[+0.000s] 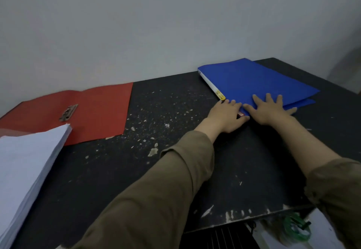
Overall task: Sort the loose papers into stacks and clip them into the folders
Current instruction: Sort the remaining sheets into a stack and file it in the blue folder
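A closed blue folder (252, 81) with a white spine lies at the far right of the black table (168, 108). My right hand (270, 109) presses flat on its near corner, fingers spread. My left hand (224, 117) rests against the folder's near left corner, thumb by the edge, fingers loosely bent. An open red folder (101, 110) with a metal clip (68, 112) lies at the far left. A thick stack of white papers (25, 166) sits at the near left, overlapping the red folder.
A grey wall stands right behind the table. The tabletop is scuffed with pale flecks. Past the table's near right edge, lower down, I see a green object (297, 229) and a dark ribbed thing (220, 237).
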